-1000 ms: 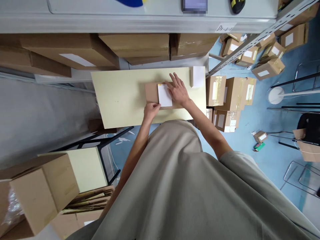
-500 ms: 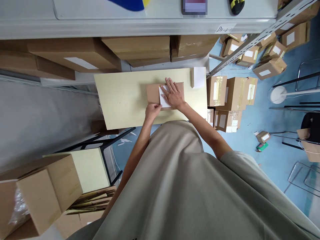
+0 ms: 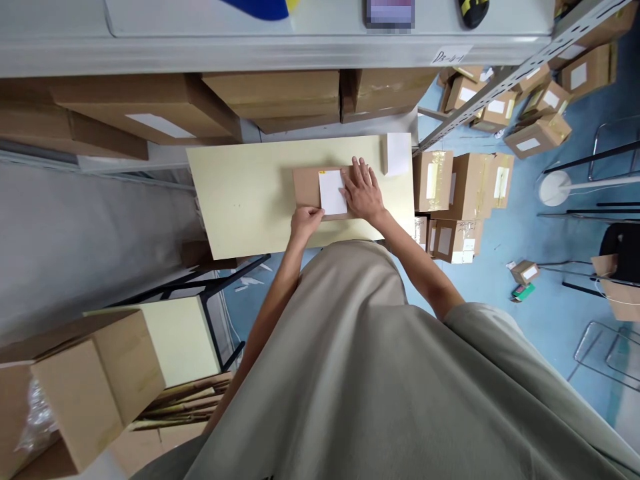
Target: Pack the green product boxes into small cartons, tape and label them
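A flat brown cardboard box (image 3: 306, 187) lies on the pale yellow table (image 3: 245, 197). A white label (image 3: 333, 192) sits on the box's top. My right hand (image 3: 364, 193) lies flat with fingers spread on the box, just right of the label and touching its edge. My left hand (image 3: 306, 221) is curled against the box's near edge, gripping it. A stack of white labels (image 3: 397, 153) rests at the table's far right corner.
Large cardboard boxes (image 3: 273, 93) fill the shelf behind the table. Several labelled boxes (image 3: 460, 193) stand on the blue floor to the right. An open carton (image 3: 75, 387) and a second small table (image 3: 175, 337) are at the near left. Metal chair frames (image 3: 600, 347) stand at the right.
My right hand has slid rightward off the white label, uncovering it. My left hand has stayed at the box's near edge.
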A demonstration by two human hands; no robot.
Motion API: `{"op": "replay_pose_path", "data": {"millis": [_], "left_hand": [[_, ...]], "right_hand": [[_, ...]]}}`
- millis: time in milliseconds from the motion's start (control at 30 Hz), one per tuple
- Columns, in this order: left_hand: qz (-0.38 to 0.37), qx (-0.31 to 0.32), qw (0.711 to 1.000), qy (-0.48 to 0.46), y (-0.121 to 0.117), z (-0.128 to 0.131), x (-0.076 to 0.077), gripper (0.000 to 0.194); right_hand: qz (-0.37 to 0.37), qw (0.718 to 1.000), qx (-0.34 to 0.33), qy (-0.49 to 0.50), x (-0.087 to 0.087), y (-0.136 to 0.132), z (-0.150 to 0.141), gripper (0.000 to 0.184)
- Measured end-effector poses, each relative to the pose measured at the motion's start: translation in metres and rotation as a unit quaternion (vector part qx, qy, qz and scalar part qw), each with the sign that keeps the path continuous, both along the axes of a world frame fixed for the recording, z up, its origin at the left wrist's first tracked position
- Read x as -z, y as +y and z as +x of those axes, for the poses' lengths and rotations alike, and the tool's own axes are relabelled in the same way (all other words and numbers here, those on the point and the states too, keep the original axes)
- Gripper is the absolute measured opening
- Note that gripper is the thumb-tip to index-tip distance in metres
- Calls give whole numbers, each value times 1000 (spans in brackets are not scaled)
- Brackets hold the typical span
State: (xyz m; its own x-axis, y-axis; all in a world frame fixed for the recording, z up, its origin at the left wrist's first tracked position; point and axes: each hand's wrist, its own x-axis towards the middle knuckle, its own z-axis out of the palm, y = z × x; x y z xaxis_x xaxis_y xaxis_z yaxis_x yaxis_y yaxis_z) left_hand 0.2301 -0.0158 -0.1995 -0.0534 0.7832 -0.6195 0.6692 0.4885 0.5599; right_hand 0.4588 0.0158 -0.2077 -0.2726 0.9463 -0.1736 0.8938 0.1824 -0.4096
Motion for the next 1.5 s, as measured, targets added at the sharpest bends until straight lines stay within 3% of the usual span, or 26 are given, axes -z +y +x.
{"op": "replay_pose_path", "data": {"millis": [433, 733, 1067, 1333, 1500], "left_hand": [[4, -9, 1000, 0, 1, 1, -4, 32], [9, -5, 1000, -2, -1, 2, -5, 32], [3, 3, 1000, 11, -1, 3, -8, 34], [-4, 18, 1000, 17, -2, 4, -15, 33], [-4, 30, 999, 39, 0, 6, -20, 32]], "right_hand": [[-12, 999, -33, 20, -2, -2, -45, 70], [-15, 999, 32, -14, -10, -29, -15, 68], [-31, 999, -17, 27, -8, -18, -50, 66], [-37, 998, 54, 16, -20, -44, -16, 69], [-42, 998, 42, 19, -23, -44, -26, 69]]}}
